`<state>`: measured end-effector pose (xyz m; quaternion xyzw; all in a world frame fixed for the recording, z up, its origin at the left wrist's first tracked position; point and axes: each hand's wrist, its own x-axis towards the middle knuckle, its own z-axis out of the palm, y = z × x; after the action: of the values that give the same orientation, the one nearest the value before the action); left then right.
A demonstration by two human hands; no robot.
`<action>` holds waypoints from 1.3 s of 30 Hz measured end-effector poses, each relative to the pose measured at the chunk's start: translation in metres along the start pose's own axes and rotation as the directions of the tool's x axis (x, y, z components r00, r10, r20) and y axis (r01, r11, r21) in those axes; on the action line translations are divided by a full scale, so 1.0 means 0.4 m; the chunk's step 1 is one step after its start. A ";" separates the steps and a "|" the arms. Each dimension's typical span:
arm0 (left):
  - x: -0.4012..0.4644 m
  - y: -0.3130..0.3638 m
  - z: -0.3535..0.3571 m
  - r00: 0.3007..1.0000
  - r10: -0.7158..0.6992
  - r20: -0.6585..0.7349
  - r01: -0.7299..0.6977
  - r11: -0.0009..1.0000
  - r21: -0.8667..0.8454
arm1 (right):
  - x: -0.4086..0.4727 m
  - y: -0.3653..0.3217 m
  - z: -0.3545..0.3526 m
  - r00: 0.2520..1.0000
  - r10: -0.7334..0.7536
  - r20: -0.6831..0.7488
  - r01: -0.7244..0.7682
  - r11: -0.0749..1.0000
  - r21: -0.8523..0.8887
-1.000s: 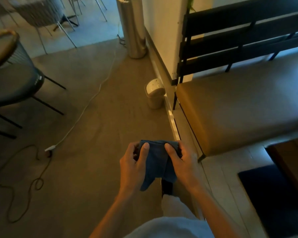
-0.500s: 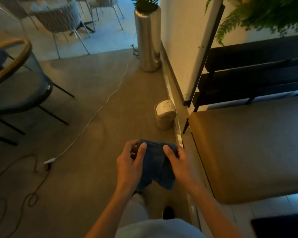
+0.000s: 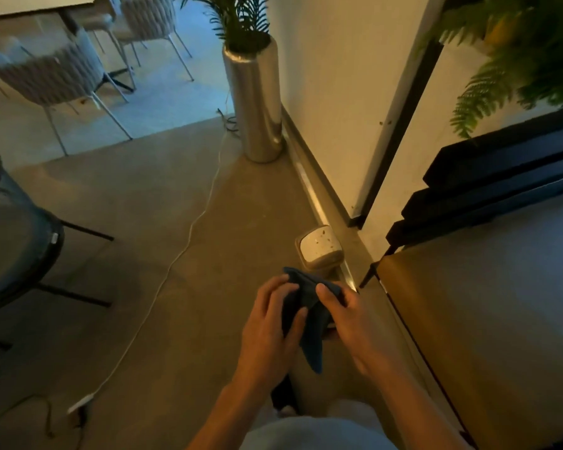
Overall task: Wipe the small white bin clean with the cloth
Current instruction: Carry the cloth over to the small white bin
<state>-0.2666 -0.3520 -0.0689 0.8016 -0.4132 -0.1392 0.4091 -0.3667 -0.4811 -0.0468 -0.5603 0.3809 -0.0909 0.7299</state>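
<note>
**Cloth readied, bin not yet touched**

While the bin (image 3: 319, 251) stands on the floor against the wall, just beyond the hands, both pinch the cloth (image 3: 306, 315): left hand (image 3: 270, 326) and right hand (image 3: 348, 319) bunch it between thumbs and fingers, probably folding a pad for wiping.

Single head-worn wide-angle view, looking forward and steeply down from standing height over the person's own forearms, near the small white bin (image 3: 319, 248) just beyond the hands (bench right of it, cable and chairs left, steel planter (image 3: 254, 102) farther beyond).
</note>
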 end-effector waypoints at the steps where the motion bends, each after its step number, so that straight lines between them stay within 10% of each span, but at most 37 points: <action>1: 0.028 -0.016 -0.011 0.999 0.036 0.032 -0.037 0.999 0.034 | 0.024 -0.015 0.017 1.000 0.005 -0.010 -0.005 1.000 0.015; 21: 0.647 -0.238 -0.072 0.969 -0.045 0.244 0.052 0.998 -0.019 | 0.548 -0.237 0.080 0.991 0.081 0.105 -0.116 0.910 0.399; 28: 0.846 -0.285 -0.072 0.936 -0.219 0.276 0.269 0.950 -0.159 | 0.720 -0.296 0.091 0.983 0.121 -0.137 -0.112 0.991 0.072; 39: 1.073 -0.342 -0.059 0.744 -0.204 0.636 0.423 0.881 -0.211 | 0.876 -0.304 0.160 0.862 0.181 -0.474 -0.031 0.951 0.307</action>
<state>0.0876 -0.6280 -0.1103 0.6912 -0.3466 -0.5215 0.3608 -0.0458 -0.6726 -0.0928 -0.3833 0.5688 -0.2458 0.6849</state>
